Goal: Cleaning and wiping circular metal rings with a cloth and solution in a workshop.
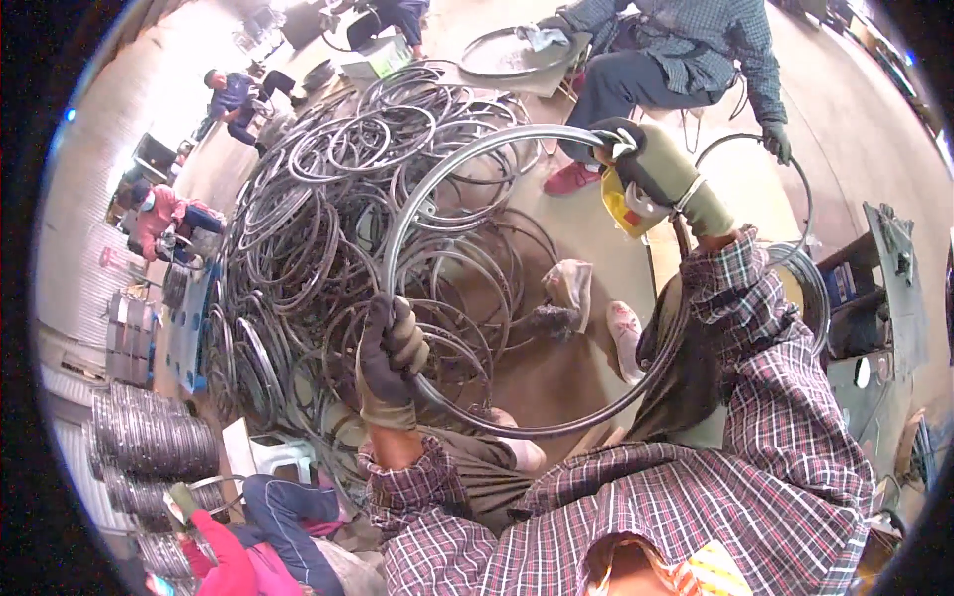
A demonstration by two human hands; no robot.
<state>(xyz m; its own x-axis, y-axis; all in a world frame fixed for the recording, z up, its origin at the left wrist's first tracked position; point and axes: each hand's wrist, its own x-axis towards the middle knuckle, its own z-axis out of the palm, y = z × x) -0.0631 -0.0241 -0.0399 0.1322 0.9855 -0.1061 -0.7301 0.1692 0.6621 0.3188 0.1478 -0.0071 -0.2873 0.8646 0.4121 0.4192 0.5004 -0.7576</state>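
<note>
A grey metal wheel rim (537,432) is held up in front of me, tilted, above my lap. My left hand (391,356), in a dark and tan work glove, is closed round its left side. At the upper right of the same rim, my right hand (651,167), in a similar glove, grips it with a bit of white cloth (624,142) at the fingers. Just under that hand shows a yellow and white object (630,207); I cannot tell whether it is held. Beyond the rim lies a big heap of loose wheel rims (298,233).
Across from me, a seated co-worker (686,50) handles a rim and a cloth. Other people work at the left and back. Stacked rims (154,437) and a white stool (268,452) stand at lower left. A cluttered bench (870,278) is at right; a pale cloth (569,286) lies ahead.
</note>
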